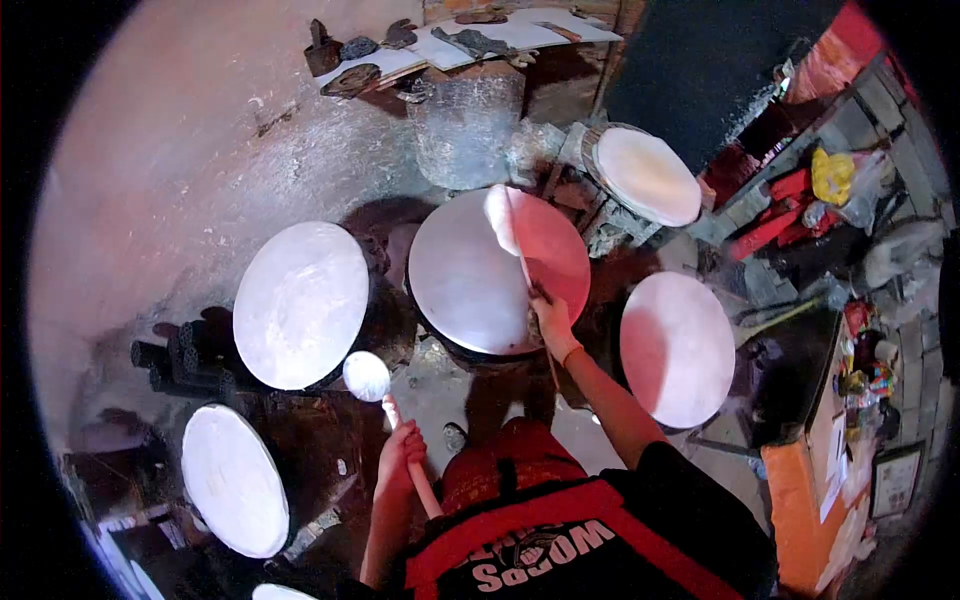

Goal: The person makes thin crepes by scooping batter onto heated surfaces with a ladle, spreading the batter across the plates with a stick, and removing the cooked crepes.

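Note:
My left hand [402, 446] is wrapped round the handle of a ladle [367, 376], whose round bowl looks white. My right hand [552, 318] grips a thin stick [521, 255] that reaches across a large round griddle [450, 270]. White batter [500, 218] lies along the stick near the griddle's far edge. Part of the griddle shows bare grey metal, and its right side is lit red. A white round disc [302, 305] is at the left of the griddle, and another white disc [678, 349] is at its right, partly in red light.
One more white disc [235, 480] stands at the lower left. A pale round one [647, 176] rests on a stand at the back right. Behind the griddle, a white board [450, 50] holds dark objects. An orange-sided table [797, 510] is at the right, near a yellow bag [832, 177].

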A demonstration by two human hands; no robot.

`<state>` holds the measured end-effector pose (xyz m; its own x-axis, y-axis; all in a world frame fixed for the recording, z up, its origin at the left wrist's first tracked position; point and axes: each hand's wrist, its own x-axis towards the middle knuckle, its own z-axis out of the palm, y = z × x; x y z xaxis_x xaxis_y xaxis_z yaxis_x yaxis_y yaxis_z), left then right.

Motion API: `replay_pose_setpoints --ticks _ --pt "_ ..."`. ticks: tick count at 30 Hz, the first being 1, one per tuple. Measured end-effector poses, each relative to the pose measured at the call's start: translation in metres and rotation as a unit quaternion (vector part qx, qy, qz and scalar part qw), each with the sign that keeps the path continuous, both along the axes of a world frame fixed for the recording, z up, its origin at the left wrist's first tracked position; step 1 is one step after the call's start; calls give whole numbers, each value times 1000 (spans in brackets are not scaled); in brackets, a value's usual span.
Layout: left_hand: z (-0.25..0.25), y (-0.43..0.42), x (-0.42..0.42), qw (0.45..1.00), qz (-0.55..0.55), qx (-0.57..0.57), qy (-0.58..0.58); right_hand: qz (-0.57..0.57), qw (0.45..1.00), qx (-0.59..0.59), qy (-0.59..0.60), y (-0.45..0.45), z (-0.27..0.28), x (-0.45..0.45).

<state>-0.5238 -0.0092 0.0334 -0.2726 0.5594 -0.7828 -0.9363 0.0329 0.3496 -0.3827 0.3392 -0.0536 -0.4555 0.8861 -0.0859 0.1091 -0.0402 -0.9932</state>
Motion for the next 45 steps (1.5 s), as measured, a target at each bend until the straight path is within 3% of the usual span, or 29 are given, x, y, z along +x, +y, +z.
replay_pose_setpoints --ticks 2,4,7,10,12,13,16,22,24,26,28,29,30,32,33,35,38,40,41,42,43,44,45 --pt "-8 -8 15 999 38 -34 -15 63 994 -86 -12 3 31 0" --pt "5 -8 36 995 87 -56 -7 120 964 -237 -12 -11 102 17" --pt "4 -10 55 992 104 -71 1 193 958 -212 -15 14 101 68" --pt "6 -8 77 984 146 -100 4 7 970 -241 -39 36 100 82" --pt "10 -2 95 975 167 -143 24 31 978 -207 21 64 76 71" --pt "-5 -9 100 979 176 -99 14 59 980 -182 -58 68 73 58" --pt "-16 -8 120 976 212 -39 -30 194 968 -117 -106 63 74 18" --pt "33 30 152 955 290 -65 -7 384 897 -203 -82 80 77 51" --pt "46 34 157 950 303 -76 8 398 873 -210 -185 101 115 66" --pt "50 34 165 945 317 -66 55 344 919 -125 -142 141 66 72" --pt "69 49 176 933 326 -98 119 237 961 -94 -108 153 70 48" --pt "76 53 179 928 330 -109 133 218 957 -142 -126 157 76 34" --pt "82 57 183 923 333 -121 148 266 958 -46 -99 155 74 25" --pt "56 35 183 930 334 -115 98 403 899 -75 -158 149 75 23" --pt "16 -2 184 946 317 -59 19 442 880 -96 -143 149 53 25" --pt "31 0 198 945 303 -116 21 478 852 -134 -168 150 80 48" --pt "81 31 223 935 302 -171 70 520 820 -120 -208 186 66 55" --pt "104 44 235 930 315 -164 99 522 826 -77 -201 217 32 43" --pt "122 51 241 933 294 -174 114 471 856 -102 -188 205 37 33" --pt "117 44 241 935 299 -172 86 416 883 -124 -176 194 45 25" --pt "102 33 237 936 302 -169 60 454 879 -26 -145 190 16 23" --pt "85 19 232 938 304 -165 34 445 848 -129 -259 169 72 40" --pt "66 2 226 941 300 -157 5 479 836 -142 -227 166 74 60"
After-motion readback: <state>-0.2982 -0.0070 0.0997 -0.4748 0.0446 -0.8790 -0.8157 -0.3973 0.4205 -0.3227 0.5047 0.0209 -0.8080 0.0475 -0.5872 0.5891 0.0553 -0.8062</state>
